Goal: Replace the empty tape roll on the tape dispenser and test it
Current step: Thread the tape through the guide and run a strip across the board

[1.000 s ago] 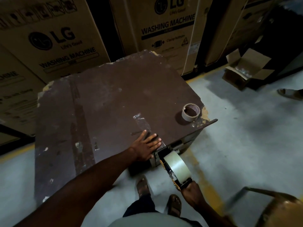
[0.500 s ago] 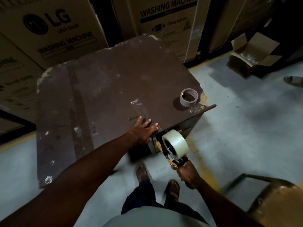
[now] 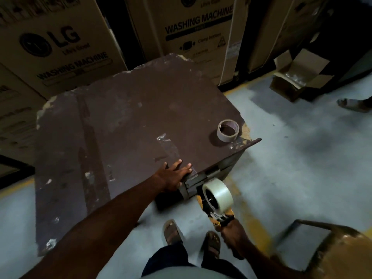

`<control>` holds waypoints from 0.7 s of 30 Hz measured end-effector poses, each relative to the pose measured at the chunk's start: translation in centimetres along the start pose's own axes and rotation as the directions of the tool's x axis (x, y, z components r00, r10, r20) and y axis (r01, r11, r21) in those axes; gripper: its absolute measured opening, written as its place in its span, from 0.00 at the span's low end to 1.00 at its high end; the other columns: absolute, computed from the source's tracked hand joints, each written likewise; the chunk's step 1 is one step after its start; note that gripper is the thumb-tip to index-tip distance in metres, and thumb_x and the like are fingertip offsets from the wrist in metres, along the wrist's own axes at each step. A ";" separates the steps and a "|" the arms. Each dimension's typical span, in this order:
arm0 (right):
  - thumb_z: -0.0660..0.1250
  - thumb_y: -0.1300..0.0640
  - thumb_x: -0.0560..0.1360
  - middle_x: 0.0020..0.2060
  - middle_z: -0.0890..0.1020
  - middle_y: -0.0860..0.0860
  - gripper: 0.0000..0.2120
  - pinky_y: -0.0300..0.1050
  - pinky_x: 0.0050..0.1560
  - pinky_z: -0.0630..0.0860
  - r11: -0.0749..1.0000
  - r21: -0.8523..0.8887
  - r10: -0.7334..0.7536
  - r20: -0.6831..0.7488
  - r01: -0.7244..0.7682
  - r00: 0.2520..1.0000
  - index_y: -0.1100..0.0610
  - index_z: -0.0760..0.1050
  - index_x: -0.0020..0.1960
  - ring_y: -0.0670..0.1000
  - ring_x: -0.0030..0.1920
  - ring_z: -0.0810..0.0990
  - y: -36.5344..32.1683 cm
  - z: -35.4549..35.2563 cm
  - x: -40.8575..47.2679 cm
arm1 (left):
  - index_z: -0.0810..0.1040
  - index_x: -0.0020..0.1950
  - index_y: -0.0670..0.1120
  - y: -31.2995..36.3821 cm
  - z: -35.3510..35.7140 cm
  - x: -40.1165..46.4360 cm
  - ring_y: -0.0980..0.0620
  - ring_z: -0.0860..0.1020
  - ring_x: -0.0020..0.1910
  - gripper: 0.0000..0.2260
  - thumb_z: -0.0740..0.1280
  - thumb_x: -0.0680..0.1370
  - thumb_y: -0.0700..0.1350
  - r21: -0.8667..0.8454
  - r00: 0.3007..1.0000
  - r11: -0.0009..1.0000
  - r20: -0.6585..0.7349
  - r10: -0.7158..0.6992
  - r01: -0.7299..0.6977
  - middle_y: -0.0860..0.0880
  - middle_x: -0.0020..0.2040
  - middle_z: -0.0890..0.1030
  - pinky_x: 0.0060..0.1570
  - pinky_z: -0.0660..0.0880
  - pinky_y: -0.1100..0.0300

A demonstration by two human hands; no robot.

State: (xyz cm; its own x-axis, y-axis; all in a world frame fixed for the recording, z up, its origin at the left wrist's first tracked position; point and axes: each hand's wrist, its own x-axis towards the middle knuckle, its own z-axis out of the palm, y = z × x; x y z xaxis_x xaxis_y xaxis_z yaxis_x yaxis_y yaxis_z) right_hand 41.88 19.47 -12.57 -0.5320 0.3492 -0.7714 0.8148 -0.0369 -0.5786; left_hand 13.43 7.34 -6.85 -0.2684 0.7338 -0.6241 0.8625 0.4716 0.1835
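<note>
From the head view, the left hand (image 3: 173,175) lies flat, fingers straight, pressing a clear tape strip (image 3: 170,149) onto the brown bench (image 3: 120,117) near its 5 o'clock edge. The right hand (image 3: 234,237) grips the tape dispenser (image 3: 216,200) handle just off that edge, fresh roll mounted. The empty tape roll (image 3: 227,130) sits at 3 o'clock.

You stand in a warehouse: tall brown cardboard washing machine boxes (image 3: 60,49) line the grey concrete floor (image 3: 302,158).
</note>
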 end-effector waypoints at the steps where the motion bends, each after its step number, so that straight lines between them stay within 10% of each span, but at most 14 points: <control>1: 0.70 0.55 0.74 0.37 0.80 0.44 0.03 0.35 0.29 0.73 1.000 0.020 -0.016 -0.004 0.016 1.000 0.48 0.77 0.46 0.38 0.28 0.77 0.1 0.1 0.4 | 0.48 0.80 0.54 -0.3 -0.2 0.3 0.47 0.37 0.80 0.32 0.61 0.80 0.45 -0.013 1.000 1.000 -0.015 -0.002 0.002 0.57 0.81 0.40 0.74 0.44 0.32; 21: 0.69 0.63 0.75 0.25 0.68 0.55 0.10 0.42 0.26 0.62 0.887 0.434 0.002 0.338 -0.158 0.941 0.58 0.71 0.36 0.52 0.23 0.63 -7.5 -2.7 -3.2 | 0.53 0.80 0.55 1.9 0.3 -1.6 0.48 0.46 0.81 0.30 0.59 0.80 0.41 -0.216 0.978 0.972 -0.163 -0.134 0.097 0.54 0.82 0.48 0.76 0.51 0.38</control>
State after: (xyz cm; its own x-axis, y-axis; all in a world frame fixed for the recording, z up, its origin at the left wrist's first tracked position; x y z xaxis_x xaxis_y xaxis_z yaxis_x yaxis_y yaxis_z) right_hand 38.11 21.20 -5.03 -0.5768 0.0125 -0.8168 0.7067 -0.4939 -0.5066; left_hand 15.69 6.91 -5.74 -0.4477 0.7338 -0.5111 0.7195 0.6350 0.2815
